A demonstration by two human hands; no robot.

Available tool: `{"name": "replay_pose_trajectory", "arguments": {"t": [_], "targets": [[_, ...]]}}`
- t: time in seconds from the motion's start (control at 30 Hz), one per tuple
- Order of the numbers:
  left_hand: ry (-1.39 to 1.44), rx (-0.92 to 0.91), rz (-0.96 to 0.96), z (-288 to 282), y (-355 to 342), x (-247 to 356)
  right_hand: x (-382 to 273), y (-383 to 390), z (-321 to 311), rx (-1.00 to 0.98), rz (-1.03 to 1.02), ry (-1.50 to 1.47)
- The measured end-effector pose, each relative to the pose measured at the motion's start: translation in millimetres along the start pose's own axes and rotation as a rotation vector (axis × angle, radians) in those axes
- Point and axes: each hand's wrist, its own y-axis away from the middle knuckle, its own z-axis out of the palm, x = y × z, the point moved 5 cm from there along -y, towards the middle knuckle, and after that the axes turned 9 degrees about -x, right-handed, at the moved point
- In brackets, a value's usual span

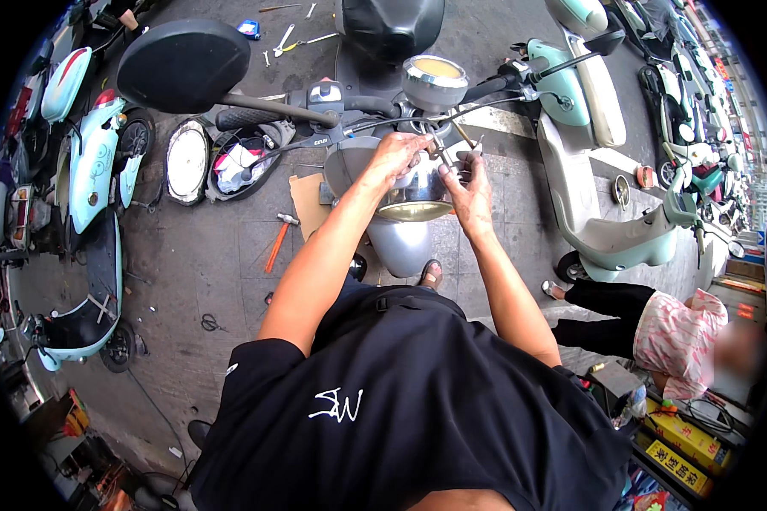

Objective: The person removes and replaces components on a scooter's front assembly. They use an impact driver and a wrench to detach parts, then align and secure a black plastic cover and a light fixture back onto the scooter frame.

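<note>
A scooter's handlebar (358,106) with a long-stalked black mirror (183,64) and a round chrome-rimmed gauge (435,83) is in front of me. Below the gauge sits a chrome headlamp (413,198). My left hand (394,160) is closed on a small metal part (436,149) just above the headlamp. My right hand (467,189) is closed beside it, fingers on a metal piece, perhaps a tool; which exactly is too small to tell. A thin brass-coloured rod (464,134) rises behind my fingers. Silver bodywork (405,243) hangs under the headlamp.
Pale green scooters (98,175) (596,243) flank me. An open shell with cloths (239,175), cardboard (307,204), a hammer (277,247), wrenches (283,40) and scissors (213,322) lie on the pavement. A person (665,341) in a pink top stands right, near boxes and tools (682,426).
</note>
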Motion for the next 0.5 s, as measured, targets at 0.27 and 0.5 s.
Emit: {"name": "replay_pose_trajectory", "arguments": {"t": [0.27,0.5], "targets": [[0.38,-0.045,-0.077,15.6,4.1,1.2,-19.2,11.7,-4.7,0.131,-0.172,0.311],[0.253,-0.077,0.038,17.9,0.5,-7.8,20.9,8.2,8.1,-0.176,0.475,-0.788]]}}
